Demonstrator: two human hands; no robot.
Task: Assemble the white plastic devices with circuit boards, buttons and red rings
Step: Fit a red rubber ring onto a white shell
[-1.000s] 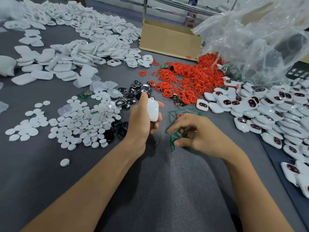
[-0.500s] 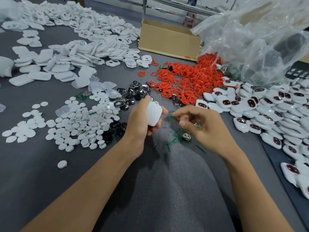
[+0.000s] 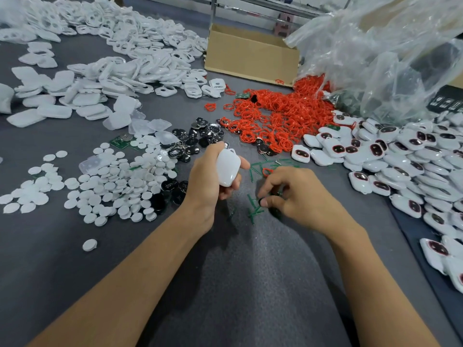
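Grey felt table [image 3: 225, 284], box [image 3: 250, 58] behind; left hand [image 3: 208, 181] holds white shell [image 3: 227, 167].

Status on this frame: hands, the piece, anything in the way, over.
Left hand grips white shell, held upright. Right hand down on small dark part, grip unclear. Loose green strips litter that spot.

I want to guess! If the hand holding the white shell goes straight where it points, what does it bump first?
Likely the black and silver pieces just past the left hand and white shell; height is unclear.
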